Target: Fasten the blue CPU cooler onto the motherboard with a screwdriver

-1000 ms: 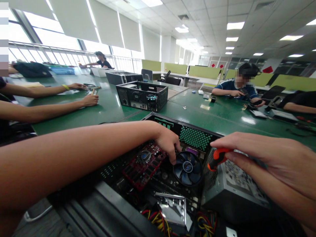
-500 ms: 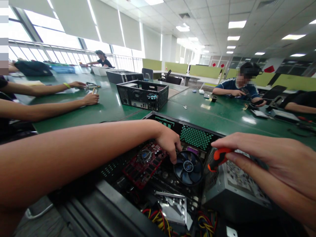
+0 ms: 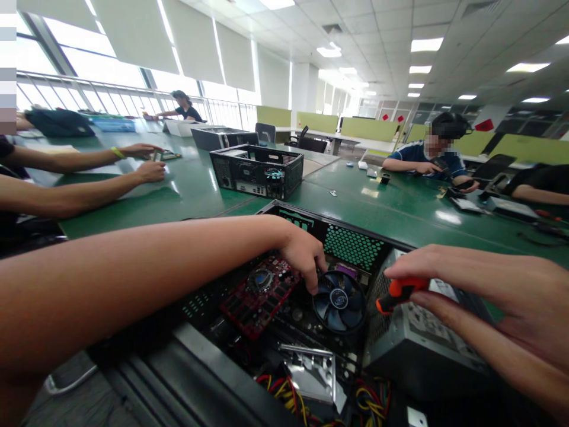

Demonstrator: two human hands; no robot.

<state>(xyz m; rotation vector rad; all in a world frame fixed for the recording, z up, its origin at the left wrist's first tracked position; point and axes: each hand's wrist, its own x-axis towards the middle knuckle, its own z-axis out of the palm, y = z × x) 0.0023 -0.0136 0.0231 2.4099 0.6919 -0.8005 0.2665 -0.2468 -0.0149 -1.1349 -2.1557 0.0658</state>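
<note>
**Green bench, open computer case, two hands inside**

Green and smooth, the bench (image 3: 400, 207) is carrying an open computer case (image 3: 351, 246) in the lower middle of the frame. Its black metal wall is showing a honeycomb grille, so probably air is passing there.

The left hand (image 3: 304, 255) is reaching into the case from the left of the frame. Its fingers are curled downward and loosely bent, and the fingertips are touching the edge of the round cooling fan (image 3: 338, 299), just beside the red graphics card (image 3: 260, 290). The hand is not closing around anything; it seems to be resting there to steady itself or to feel the part.

The right hand (image 3: 480, 290) is coming in from the lower right of the frame. It is pinching an orange and black screwdriver handle (image 3: 400, 292) between thumb and fingers, over the grey metal power supply box (image 3: 422, 338). The shaft of the tool is hidden, so where it is pointing I cannot tell.

Red, yellow and black wires (image 3: 288, 397) are lying bundled at the bottom of the case. Another open case (image 3: 258, 171) is standing further back in the middle of the frame. In the upper left, other people's arms (image 3: 89, 184) are lying on the bench, and another person (image 3: 427, 157) is sitting at the upper right.
</note>
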